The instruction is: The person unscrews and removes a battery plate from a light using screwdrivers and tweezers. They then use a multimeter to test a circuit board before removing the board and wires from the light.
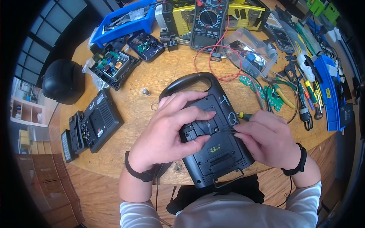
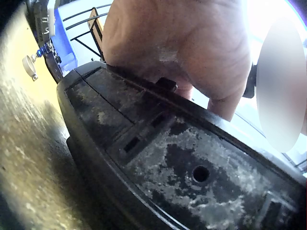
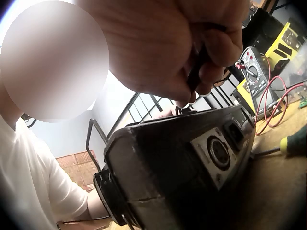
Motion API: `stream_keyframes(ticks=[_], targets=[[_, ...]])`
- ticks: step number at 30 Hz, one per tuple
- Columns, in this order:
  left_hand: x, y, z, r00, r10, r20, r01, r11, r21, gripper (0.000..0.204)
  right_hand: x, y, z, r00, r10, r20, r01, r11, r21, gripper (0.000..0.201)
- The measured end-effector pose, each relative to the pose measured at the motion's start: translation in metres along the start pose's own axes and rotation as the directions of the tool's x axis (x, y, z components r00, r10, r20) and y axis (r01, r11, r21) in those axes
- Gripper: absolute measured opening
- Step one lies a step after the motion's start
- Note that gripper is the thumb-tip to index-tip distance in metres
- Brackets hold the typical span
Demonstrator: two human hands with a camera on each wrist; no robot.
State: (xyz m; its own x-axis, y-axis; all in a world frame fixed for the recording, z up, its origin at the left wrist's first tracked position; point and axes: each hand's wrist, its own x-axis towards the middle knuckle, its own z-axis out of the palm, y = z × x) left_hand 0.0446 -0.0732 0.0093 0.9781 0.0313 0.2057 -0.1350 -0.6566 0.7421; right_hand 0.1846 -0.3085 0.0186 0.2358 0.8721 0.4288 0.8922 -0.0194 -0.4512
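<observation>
A black device housing (image 1: 224,152) with a carrying handle lies on the table before me, chalk-like marks and a small yellow-green logo on its upper face. My left hand (image 1: 163,129) rests over it, index finger and thumb on either side of a small black block (image 1: 203,126) in the recessed middle. From the other side, my right hand (image 1: 266,138) pinches a thin dark tool like tweezers (image 1: 226,131), its tip at the block's right end. In the right wrist view the housing's side (image 3: 168,167) shows a round socket (image 3: 219,152); the left wrist view shows its scuffed opposite side (image 2: 192,158).
A green-and-yellow screwdriver (image 1: 245,116) lies behind my right hand. A multimeter (image 1: 208,24) with red leads stands at the back, near a clear box (image 1: 262,62) of parts. Opened electronics (image 1: 114,66) and another black device (image 1: 99,119) are on the left, pliers (image 1: 285,95) on the right.
</observation>
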Motion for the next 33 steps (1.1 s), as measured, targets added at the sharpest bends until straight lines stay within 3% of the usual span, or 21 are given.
stream_keyframes(ticks=[8, 13, 20, 29, 31, 33], targets=[[0.0, -0.001, 0.0, 1.0, 0.009, -0.001, -0.009, 1.0, 0.008, 0.047, 0.002, 0.002, -0.002, 0.999, -0.033, 0.027, 0.033, 0.999, -0.004, 0.02], [0.001, 0.001, 0.0, 1.0, 0.001, 0.0, -0.001, 1.0, 0.008, 0.046, -0.005, 0.009, 0.003, 0.999, 0.023, 0.031, -0.026, 0.995, 0.095, 0.019], [0.001, 0.002, 0.002, 1.0, -0.008, -0.012, 0.008, 1.0, -0.021, 0.046, -0.002, 0.006, 0.0, 0.999, -0.004, 0.036, 0.002, 0.999, 0.046, 0.02], [0.001, 0.003, 0.002, 1.0, -0.002, -0.009, 0.002, 1.0, -0.006, 0.046, -0.014, -0.006, 0.014, 0.996, 0.003, -0.091, -0.002, 1.0, 0.011, 0.022], [0.001, 0.003, 0.001, 1.0, 0.007, -0.004, -0.007, 1.0, -0.004, 0.046, -0.018, -0.003, 0.019, 0.99, 0.097, -0.106, -0.084, 0.989, 0.122, 0.021], [0.001, 0.003, 0.002, 1.0, 0.008, -0.002, -0.008, 1.0, -0.007, 0.046, -0.018, -0.004, 0.023, 0.987, 0.104, -0.123, -0.085, 0.985, 0.153, 0.021]])
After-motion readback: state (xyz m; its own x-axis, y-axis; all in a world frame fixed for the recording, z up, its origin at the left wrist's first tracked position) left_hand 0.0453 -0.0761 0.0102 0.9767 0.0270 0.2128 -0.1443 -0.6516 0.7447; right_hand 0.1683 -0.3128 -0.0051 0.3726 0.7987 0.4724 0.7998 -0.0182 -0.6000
